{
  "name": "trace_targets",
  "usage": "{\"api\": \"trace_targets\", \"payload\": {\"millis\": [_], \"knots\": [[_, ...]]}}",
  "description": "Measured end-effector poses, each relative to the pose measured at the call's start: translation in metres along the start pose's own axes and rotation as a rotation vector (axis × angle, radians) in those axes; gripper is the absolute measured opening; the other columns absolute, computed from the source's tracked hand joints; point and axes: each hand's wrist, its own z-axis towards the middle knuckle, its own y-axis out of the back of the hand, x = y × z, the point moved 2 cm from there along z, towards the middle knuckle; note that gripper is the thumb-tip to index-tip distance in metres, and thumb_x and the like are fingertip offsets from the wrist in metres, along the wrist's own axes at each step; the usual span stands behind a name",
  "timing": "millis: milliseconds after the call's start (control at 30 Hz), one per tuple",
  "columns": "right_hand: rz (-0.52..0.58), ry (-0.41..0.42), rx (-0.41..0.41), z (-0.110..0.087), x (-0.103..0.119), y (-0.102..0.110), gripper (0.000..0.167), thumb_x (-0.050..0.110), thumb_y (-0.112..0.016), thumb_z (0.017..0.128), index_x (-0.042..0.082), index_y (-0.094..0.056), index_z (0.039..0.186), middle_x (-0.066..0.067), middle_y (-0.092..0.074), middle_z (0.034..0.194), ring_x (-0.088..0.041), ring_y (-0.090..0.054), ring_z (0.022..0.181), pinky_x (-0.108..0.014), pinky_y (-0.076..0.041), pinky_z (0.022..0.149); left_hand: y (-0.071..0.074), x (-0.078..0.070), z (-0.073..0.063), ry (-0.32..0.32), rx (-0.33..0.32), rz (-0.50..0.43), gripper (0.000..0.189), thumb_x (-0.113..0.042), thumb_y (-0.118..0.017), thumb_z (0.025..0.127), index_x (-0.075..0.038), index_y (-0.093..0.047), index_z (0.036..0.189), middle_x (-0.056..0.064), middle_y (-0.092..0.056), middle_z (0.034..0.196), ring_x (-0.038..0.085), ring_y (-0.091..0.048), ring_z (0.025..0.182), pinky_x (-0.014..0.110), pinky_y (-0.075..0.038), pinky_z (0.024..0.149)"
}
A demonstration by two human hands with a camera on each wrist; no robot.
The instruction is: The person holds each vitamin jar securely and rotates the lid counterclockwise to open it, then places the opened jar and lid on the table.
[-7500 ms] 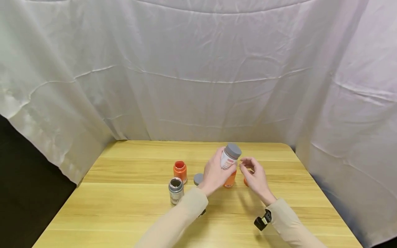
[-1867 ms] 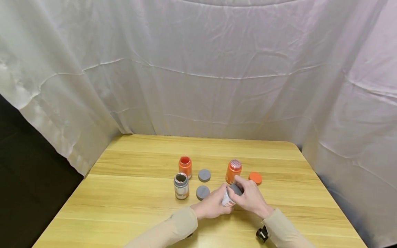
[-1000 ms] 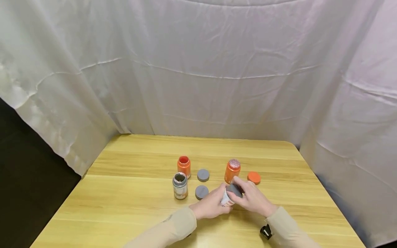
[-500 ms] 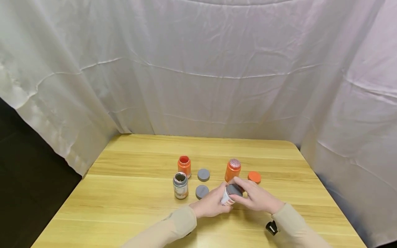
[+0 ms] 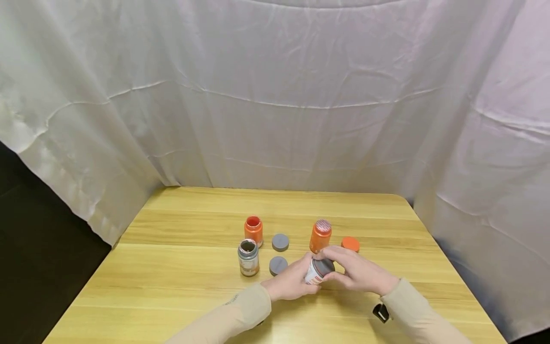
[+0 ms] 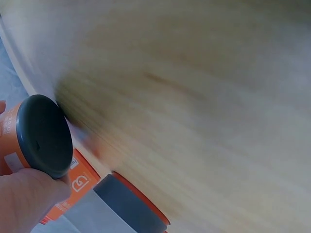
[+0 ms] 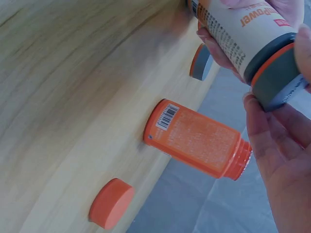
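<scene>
My left hand grips a small white supplement bottle with orange lettering, tilted with its top toward the right. In the left wrist view its dark round base shows above my thumb. My right hand pinches the bottle's dark grey screw cap between thumb and fingers. An orange-red rim of the cap shows beside the bottle's dark collar in the right wrist view. Just behind the hands an orange bottle stands uncapped, its mouth covered by a silvery seal.
On the left stand an uncapped orange bottle and an uncapped grey-topped bottle, mouths open. Two grey caps, one behind the other, lie between them and my hands. An orange cap lies right. Curtains surround the wooden table.
Several seconds ago my left hand held the bottle higher and my right hand was apart from it. Over the last second my right hand has turned about the cap, its wrist swinging right.
</scene>
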Motion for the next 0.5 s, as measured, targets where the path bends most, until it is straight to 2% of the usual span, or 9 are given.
{"api": "trace_targets", "payload": {"millis": [133, 267, 500], "knots": [[-0.021, 0.032, 0.002, 0.0006, 0.0013, 0.0022, 0.047, 0.018, -0.082, 0.078, 0.011, -0.063, 0.121, 0.0, -0.068, 0.12, -0.013, -0.064, 0.108, -0.018, -0.047, 0.097, -0.0002, 0.0014, 0.0005, 0.001, 0.004, -0.002, 0.061, -0.015, -0.074, 0.089, -0.014, -0.039, 0.139, 0.0, -0.063, 0.125, -0.001, -0.059, 0.106, 0.018, -0.049, 0.093], [-0.008, 0.044, 0.002, 0.0011, 0.0025, 0.0029, 0.047, 0.004, -0.083, 0.075, 0.012, -0.063, 0.117, -0.003, -0.069, 0.123, -0.017, -0.065, 0.112, -0.018, -0.047, 0.101, -0.0005, 0.0027, 0.0008, 0.01, 0.005, -0.012, 0.06, -0.015, -0.074, 0.088, -0.015, -0.04, 0.137, -0.001, -0.064, 0.123, -0.001, -0.059, 0.106, 0.019, -0.048, 0.093], [0.055, -0.021, 0.015, 0.0033, 0.0042, 0.0022, 0.061, -0.02, -0.079, 0.061, 0.014, -0.062, 0.11, -0.001, -0.068, 0.123, -0.016, -0.064, 0.113, -0.023, -0.051, 0.097, -0.0009, 0.0025, 0.0019, 0.014, -0.002, -0.017, 0.061, -0.015, -0.075, 0.088, -0.015, -0.038, 0.137, -0.001, -0.063, 0.12, -0.001, -0.058, 0.102, 0.018, -0.048, 0.091]]}}
